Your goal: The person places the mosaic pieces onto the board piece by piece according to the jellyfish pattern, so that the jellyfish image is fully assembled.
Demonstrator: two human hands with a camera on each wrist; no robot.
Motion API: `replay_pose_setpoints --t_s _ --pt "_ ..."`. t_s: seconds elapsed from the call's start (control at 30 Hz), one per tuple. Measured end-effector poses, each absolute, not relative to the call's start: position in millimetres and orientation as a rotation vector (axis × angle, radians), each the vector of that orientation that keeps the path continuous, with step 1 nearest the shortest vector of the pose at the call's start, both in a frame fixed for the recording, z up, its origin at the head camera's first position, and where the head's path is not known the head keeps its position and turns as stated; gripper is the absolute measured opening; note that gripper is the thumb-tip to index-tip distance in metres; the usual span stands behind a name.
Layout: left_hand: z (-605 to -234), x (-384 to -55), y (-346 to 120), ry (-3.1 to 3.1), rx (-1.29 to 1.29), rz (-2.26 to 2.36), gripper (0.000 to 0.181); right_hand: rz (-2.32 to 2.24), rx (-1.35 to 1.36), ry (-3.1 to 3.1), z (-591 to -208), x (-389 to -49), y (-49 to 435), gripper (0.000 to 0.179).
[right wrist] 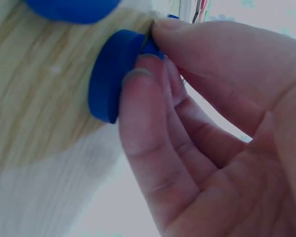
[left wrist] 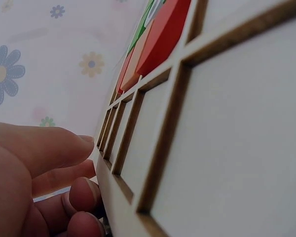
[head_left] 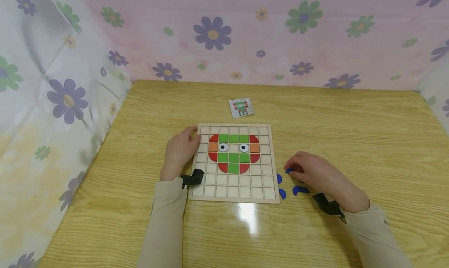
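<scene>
A square wooden grid board (head_left: 216,191) lies on the table, with red, green and orange tiles and two eye discs set in its upper cells. My left hand (head_left: 179,151) rests at the board's left edge; in the left wrist view its thumb (left wrist: 64,148) and fingertips touch the side of the frame. To the right of the board, my right hand (head_left: 315,172) pinches a small blue piece (right wrist: 152,48) between thumb and fingertips. The fingers cover much of it. A blue half-round piece (right wrist: 106,74) sits beside those fingertips.
Loose blue half-round pieces (head_left: 282,194) lie along the board's right edge, with several more blue pieces (head_left: 303,190) near the right hand. Behind the board is a small pattern card (head_left: 241,108). Flowered cloth (head_left: 245,46) hangs at the table's back and sides.
</scene>
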State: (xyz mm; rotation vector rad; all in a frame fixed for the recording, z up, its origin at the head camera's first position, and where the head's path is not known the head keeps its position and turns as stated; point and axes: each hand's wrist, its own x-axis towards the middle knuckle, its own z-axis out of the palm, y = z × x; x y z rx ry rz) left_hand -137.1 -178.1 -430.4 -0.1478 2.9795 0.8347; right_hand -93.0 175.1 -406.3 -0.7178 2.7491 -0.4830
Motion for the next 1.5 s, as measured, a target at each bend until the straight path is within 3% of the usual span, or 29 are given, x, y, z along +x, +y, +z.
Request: replay_pose_setpoints --t_s 0.9,1.27,1.5 --pt "-428.0 -137.1 -175.3 2.976 -0.150 0.833 0.041 -0.658 -0.717 2.748 -410.8 -94.4 179.7 0.016" --pt "-427.1 -135.9 -177.3 2.986 -0.143 0.832 0.040 -0.714 -0.776 2.740 -407.1 -95.3 163.8 0.022" --pt "-427.4 -135.9 -176.7 2.985 -0.156 0.827 0.041 -0.738 -0.774 2.741 -403.5 -98.1 148.2 0.016"
